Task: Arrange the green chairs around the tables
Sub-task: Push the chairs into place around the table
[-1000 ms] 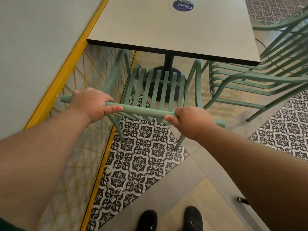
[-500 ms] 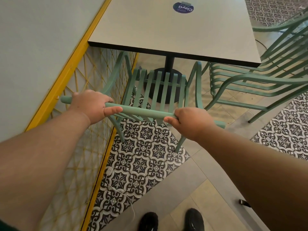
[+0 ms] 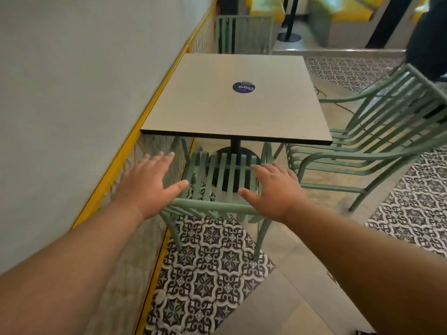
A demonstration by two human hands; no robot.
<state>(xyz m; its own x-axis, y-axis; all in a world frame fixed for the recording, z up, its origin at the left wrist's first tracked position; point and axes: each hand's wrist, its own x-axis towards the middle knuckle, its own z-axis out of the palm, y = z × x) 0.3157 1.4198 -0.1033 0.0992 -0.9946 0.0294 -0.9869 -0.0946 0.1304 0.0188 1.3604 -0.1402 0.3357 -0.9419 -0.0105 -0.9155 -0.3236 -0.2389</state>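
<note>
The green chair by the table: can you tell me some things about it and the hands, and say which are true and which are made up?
1. Both hands grip the chair's top rail. False: the left hand and right hand are open, fingers spread, above the green chair.
2. The chair's seat is tucked partly under the table. True.
3. The table carries a round dark sticker. True.
4. No other chairs are nearby. False: a stack of green chairs stands right of the table.
</note>
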